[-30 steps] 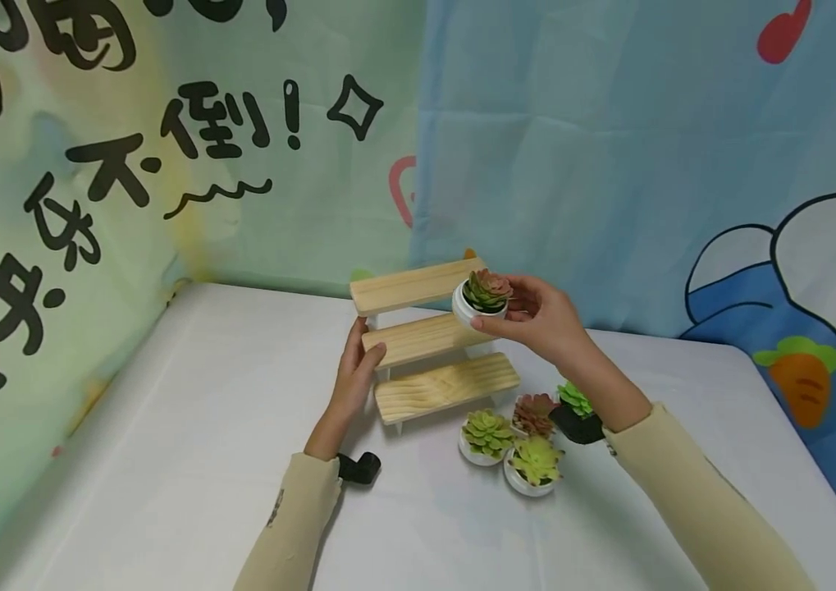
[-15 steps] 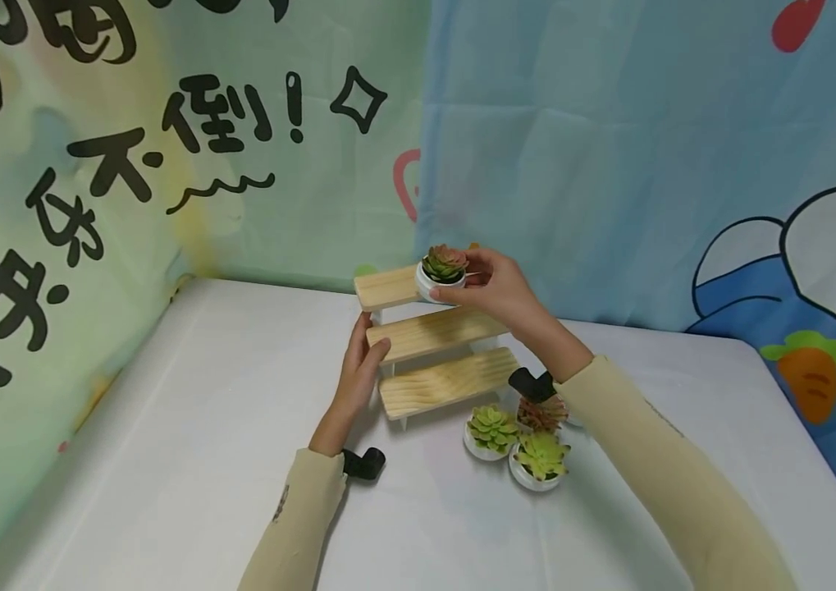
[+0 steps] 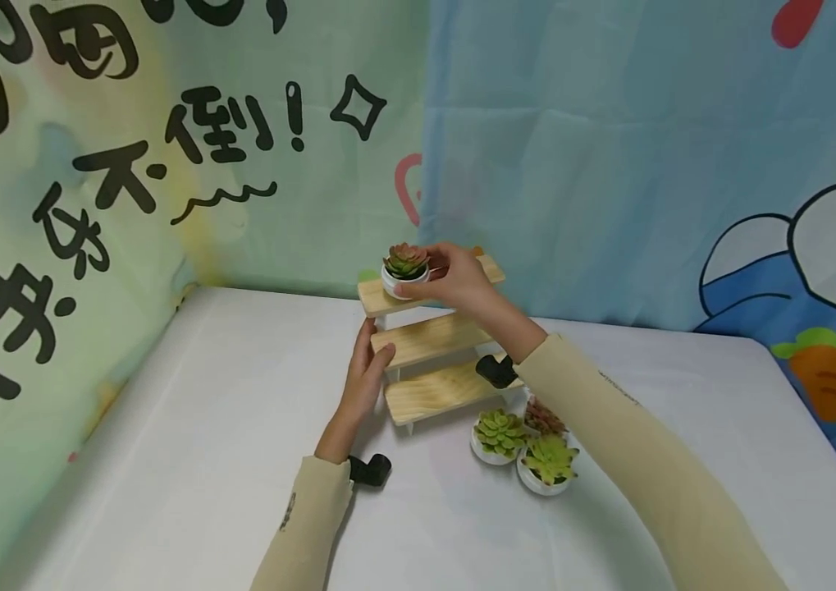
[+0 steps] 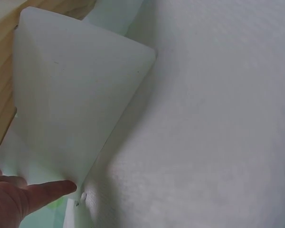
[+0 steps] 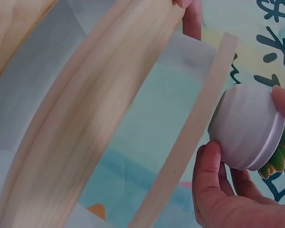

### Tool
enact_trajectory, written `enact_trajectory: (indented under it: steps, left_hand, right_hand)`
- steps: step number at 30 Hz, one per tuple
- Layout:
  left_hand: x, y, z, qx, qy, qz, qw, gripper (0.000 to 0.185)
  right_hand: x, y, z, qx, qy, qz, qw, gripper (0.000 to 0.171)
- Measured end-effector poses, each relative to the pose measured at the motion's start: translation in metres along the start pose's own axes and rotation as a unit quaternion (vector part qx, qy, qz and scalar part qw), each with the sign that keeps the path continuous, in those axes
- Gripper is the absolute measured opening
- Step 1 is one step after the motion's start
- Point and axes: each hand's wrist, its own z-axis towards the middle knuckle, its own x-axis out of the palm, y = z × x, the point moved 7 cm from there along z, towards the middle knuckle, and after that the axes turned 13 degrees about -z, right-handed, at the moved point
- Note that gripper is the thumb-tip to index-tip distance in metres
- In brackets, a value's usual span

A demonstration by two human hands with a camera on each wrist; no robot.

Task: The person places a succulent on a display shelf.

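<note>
Holding: right hand (image 3: 454, 279) grips the potted succulent (image 3: 405, 269) on the stand's top shelf (image 3: 388, 295).
Steadying: left hand (image 3: 366, 373), fingers relaxed, touches the middle shelf (image 3: 432, 338).

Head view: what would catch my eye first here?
Probably the right hand gripping a small white pot with a reddish succulent at the left end of the top step of a three-step wooden stand. The left hand rests against the stand's left side; more potted succulents cluster on the table in front of the stand.

Pink-green succulent in white pot (image 3: 404, 271), upright, on wooden stand's top step (image 3: 428, 287)
</note>
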Motion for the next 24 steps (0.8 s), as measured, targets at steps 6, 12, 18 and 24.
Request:
enact_trajectory:
  steps: [6, 12, 18, 24]
  left_hand:
    - [0.0012, 0.0014, -0.0019, -0.003, -0.004, -0.003, 1.0000, 0.065]
    - [0.0024, -0.0003, -0.0024, -0.001, -0.006, 0.003, 1.0000, 0.065]
    - [0.0032, 0.0008, -0.0021, -0.008, -0.005, 0.006, 0.9999, 0.064]
    - [0.0032, 0.0007, -0.0027, -0.015, -0.011, 0.009, 0.9998, 0.066]
  right_hand:
    - [0.0063, 0.0004, 0.0033, -0.013, -0.003, -0.019, 1.000, 0.068]
    - [0.0085, -0.0004, 0.0030, -0.029, -0.008, -0.019, 0.999, 0.071]
    - [0.0095, 0.0003, 0.0009, -0.031, 0.003, -0.030, 0.999, 0.077]
    - [0.0101, 0.0013, -0.0026, -0.046, 0.018, -0.028, 0.998, 0.084]
